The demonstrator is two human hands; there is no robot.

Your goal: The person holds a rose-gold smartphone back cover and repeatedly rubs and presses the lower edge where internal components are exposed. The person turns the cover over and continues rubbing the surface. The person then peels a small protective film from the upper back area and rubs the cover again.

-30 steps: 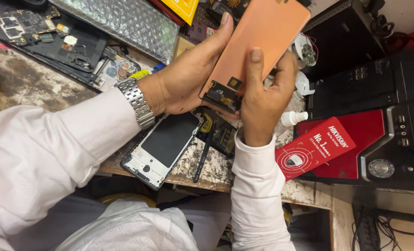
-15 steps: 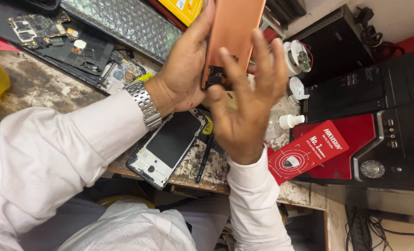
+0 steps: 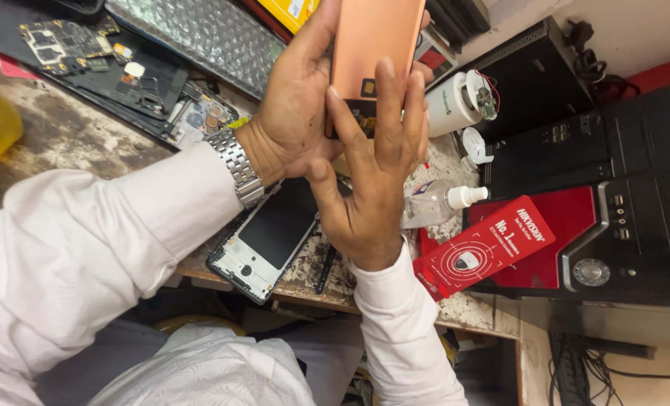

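Stage of work: the phone back cover (image 3: 372, 45), a flat, smooth, copper-orange panel with rounded edges, is off the phone and held in the air above the bench (image 3: 64, 135). The phone body with screen (image 3: 271, 233) lies apart from it on the bench edge, dark glass facing up, its pale lower frame exposed. Judged from this, separation of cover and body is done; refitting or further stripping is not yet done.

Left hand (image 3: 293, 113): its grip wraps the left edge of the cover, thumb and fingers pinching the panel. A metal link watch (image 3: 233, 165) sits at the wrist, just above a white sleeve.

Right hand (image 3: 376, 165): palm open, fingers spread and laid flat against the lower face of the cover, where a dark cut-out shows (probably the camera opening; the fingers hide part of it).

Surroundings:
- A bare green circuit board (image 3: 64, 41) rests on a dark mat at the far left of the bench.
- A sheet of silvery bubble wrap (image 3: 199, 34) lies behind it, dimpled and glossy.
- A small clear plastic bottle (image 3: 440, 203) with a white cap lies on its side near the right wrist.
- A red card box (image 3: 485, 244) leans on a black desktop computer case (image 3: 636, 218).
- The bench top is speckled stone, worn and stained.
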